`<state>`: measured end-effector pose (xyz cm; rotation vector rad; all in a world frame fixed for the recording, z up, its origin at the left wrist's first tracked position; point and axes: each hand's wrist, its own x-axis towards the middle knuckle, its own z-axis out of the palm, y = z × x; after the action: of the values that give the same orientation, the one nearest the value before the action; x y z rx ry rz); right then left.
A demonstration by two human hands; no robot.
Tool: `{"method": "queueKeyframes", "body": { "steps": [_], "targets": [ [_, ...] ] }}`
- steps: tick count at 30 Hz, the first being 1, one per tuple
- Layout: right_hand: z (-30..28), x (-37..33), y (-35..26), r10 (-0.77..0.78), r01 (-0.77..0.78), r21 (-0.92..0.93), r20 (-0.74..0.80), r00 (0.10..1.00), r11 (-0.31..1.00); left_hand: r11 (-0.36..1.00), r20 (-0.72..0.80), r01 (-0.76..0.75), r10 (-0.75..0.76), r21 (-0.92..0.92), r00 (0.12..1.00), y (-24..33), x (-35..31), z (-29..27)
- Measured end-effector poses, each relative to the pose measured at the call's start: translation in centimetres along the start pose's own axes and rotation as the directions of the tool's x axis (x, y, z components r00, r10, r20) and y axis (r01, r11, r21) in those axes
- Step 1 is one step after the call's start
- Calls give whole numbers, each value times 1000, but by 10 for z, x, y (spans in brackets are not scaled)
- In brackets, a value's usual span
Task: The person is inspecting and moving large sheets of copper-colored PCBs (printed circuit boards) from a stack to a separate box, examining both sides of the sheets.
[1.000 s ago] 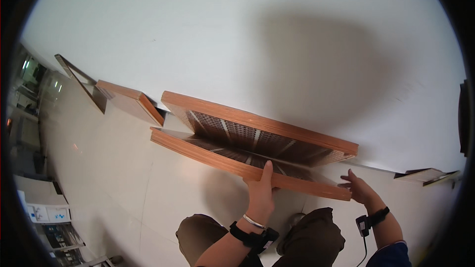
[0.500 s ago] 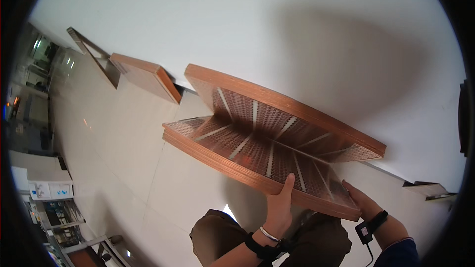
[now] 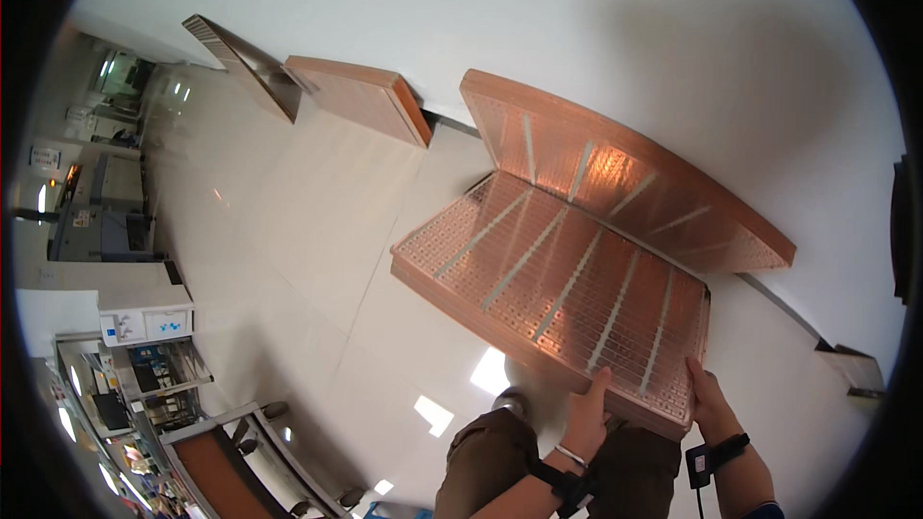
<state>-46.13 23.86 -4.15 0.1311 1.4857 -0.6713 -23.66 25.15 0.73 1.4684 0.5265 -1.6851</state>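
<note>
Our left hand (image 3: pixel 583 420) is closed around the near edge of a tilted stack of copper-coloured, grid-patterned panels (image 3: pixel 550 281), thumb on top, its other fingers hidden underneath. Our right hand (image 3: pixel 712 406) is bent around the stack's right end, gripping it. The stack's far edge lies beside the foot of a matching upright stack (image 3: pixel 615 183) leaning against the white wall (image 3: pixel 385 0).

Left one of two fisheyes on that person's head, aimed down, pretty close over their left hand (image 3: pixel 585 417) and right hand (image 3: pixel 713 407). Wide enough to grab our floor (image 3: pixel 288 221) and wall (image 3: pixel 385 5) too.
</note>
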Motion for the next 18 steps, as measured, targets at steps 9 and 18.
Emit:
{"method": "queueKeyframes", "body": {
  "steps": [9,18],
  "targets": [
    [29,-186,89,-42,84,185,-219,975,979,964,36,178,-188,200,981,38,-114,-86],
    [59,-360,147,5,70,142,-468,884,987,872,82,481,-488,88,869,46,-212,-154]
  ]
}}
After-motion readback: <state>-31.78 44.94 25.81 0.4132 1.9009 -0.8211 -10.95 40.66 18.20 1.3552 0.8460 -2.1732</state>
